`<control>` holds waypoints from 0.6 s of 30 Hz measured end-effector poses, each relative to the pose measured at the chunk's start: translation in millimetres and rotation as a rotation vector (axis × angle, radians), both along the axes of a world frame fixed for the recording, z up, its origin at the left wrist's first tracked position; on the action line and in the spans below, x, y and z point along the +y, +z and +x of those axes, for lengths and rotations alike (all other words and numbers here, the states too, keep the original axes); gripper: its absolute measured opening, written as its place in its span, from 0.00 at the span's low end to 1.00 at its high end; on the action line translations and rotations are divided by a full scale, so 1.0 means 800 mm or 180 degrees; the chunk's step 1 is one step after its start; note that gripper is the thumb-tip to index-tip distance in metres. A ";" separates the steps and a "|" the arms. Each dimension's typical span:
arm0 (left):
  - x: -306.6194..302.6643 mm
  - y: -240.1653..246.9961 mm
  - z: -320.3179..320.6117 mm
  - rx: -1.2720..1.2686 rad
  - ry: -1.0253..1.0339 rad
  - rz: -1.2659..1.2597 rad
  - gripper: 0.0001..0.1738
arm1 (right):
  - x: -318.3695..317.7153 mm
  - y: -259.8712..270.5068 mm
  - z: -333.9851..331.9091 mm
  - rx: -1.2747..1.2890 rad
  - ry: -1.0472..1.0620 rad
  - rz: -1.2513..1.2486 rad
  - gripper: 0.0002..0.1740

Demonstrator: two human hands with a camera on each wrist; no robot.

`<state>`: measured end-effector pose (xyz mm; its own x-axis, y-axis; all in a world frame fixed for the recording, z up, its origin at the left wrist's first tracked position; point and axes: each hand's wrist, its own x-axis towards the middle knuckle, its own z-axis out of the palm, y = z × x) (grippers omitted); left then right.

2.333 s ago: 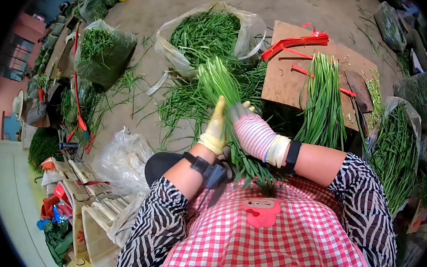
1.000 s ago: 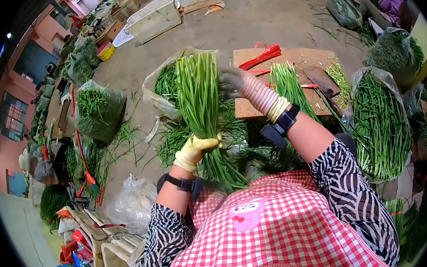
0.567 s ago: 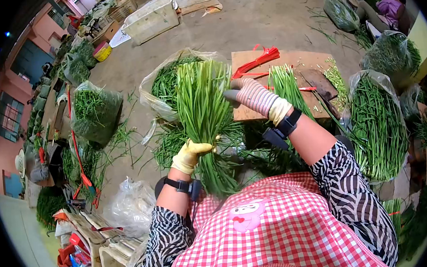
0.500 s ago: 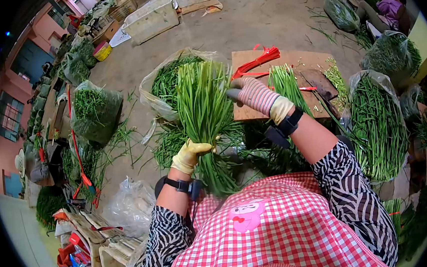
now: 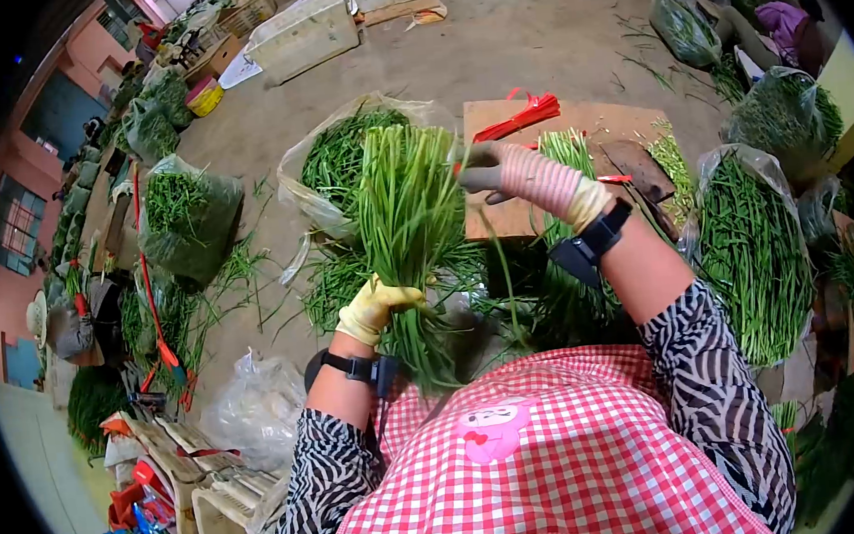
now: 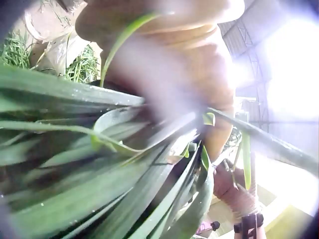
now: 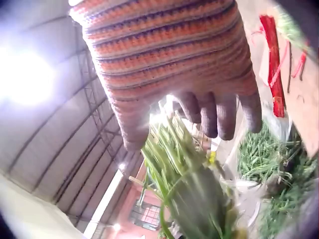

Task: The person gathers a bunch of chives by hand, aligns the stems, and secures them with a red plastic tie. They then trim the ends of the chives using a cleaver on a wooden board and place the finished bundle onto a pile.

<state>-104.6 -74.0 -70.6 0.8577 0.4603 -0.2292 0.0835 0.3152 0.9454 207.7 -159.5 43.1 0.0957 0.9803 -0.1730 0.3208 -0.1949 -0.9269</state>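
Note:
My gloved left hand [image 5: 378, 311] grips a thick bunch of garlic chives [image 5: 405, 183] around its lower part. The pale cut ends point up, and the dark leaves [image 6: 89, 199] hang below the fist, filling much of the left wrist view. My right hand [image 5: 525, 179], in a striped glove with grey fingertips, is just right of the bunch's top. In the right wrist view its thumb and fingers [image 7: 227, 117] stand apart, with the pale stalk ends showing beyond the gap. One loose stalk [image 5: 506, 271] curves downward below the right hand.
A wooden board [image 5: 504, 223] at the right bears red ties [image 5: 530, 115], another chive bunch [image 5: 567, 161], a dark blade [image 5: 640, 165] and trimmings. An open plastic bag of chives [image 5: 353, 157] stands behind the held bunch. More bagged chives [image 5: 755, 251] lie at far right.
Both hands were together on the bunch lower down; the left now holds it alone, cut ends up. The right has drawn slightly rightward from its top, and a loose stalk appears below.

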 end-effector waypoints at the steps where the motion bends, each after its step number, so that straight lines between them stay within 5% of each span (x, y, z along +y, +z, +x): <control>1: 0.002 0.000 0.003 0.0278 -0.0085 0.0434 0.22 | 0.002 -0.003 -0.009 0.0434 -0.0130 -0.0004 0.27; 4: -0.005 -0.005 0.005 0.0107 0.0013 0.0123 0.28 | 0.029 -0.040 -0.015 0.1136 -0.0514 0.0533 0.26; 6: -0.003 -0.004 0.004 0.0030 -0.0007 0.0174 0.28 | 0.015 0.004 -0.014 -0.0075 -0.0563 0.0249 0.28; 11: -0.002 -0.004 0.004 -0.0052 0.0117 0.0210 0.23 | 0.017 -0.018 -0.004 0.0110 -0.0915 0.0639 0.24; 15: -0.005 -0.008 0.002 -0.0177 0.0253 -0.0005 0.24 | 0.005 -0.009 0.020 0.0962 -0.1290 0.0735 0.16; 18: 0.005 -0.024 -0.004 -0.0210 0.0250 -0.0233 0.25 | -0.010 0.025 0.057 0.1567 -0.1667 0.1508 0.18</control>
